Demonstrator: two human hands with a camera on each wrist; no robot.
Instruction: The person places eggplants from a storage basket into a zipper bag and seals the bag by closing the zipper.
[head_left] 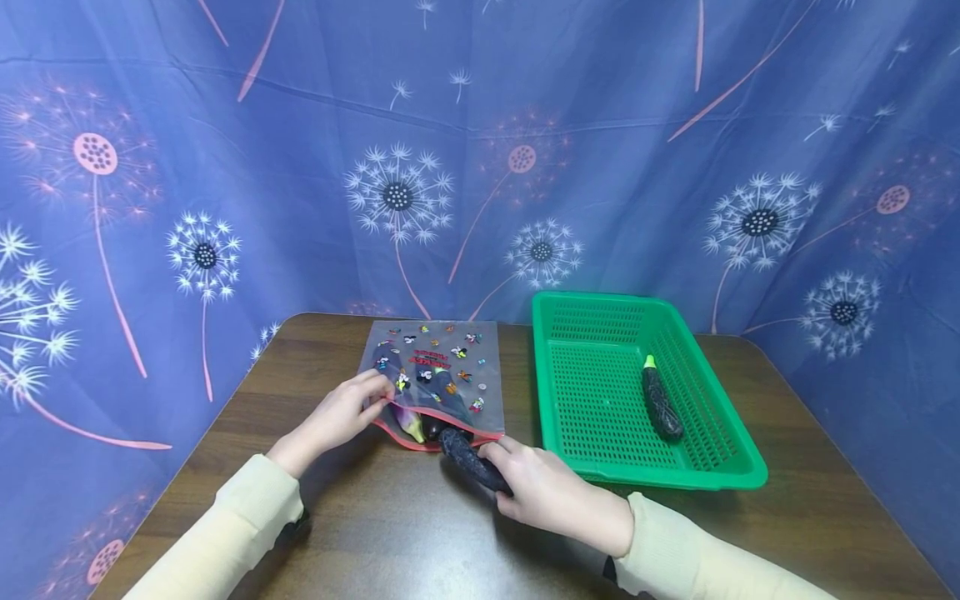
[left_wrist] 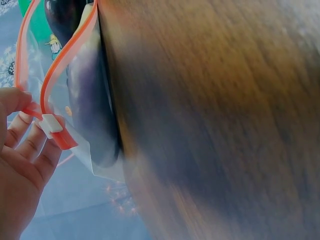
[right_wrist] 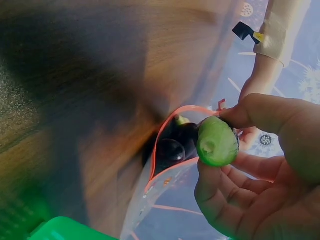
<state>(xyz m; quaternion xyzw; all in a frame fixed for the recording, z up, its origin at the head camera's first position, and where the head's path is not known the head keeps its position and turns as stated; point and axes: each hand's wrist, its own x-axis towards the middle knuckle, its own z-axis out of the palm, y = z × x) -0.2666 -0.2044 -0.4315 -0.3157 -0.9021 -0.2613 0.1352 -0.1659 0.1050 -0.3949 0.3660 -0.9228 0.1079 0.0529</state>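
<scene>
A clear zip bag (head_left: 483, 375) with cartoon prints lies on the table, its red-edged mouth gaping toward me. My left hand (head_left: 341, 414) pinches the left corner of that mouth, near a white slider (left_wrist: 51, 125). Inside the bag are a purple eggplant (head_left: 408, 423) with a pale green end and dark eggplants (right_wrist: 170, 151). My right hand (head_left: 543, 487) grips another dark eggplant (head_left: 468, 461), fingers and thumb around its rear part. This one's far tip is at the bag's opening, and its green stem end (right_wrist: 216, 142) faces the right wrist camera.
On the right of the table stands a green slotted plastic basket (head_left: 546, 400) with one dark eggplant (head_left: 660, 404) in it. A blue curtain (head_left: 630, 200) printed with dandelions hangs behind the wooden table (head_left: 360, 533).
</scene>
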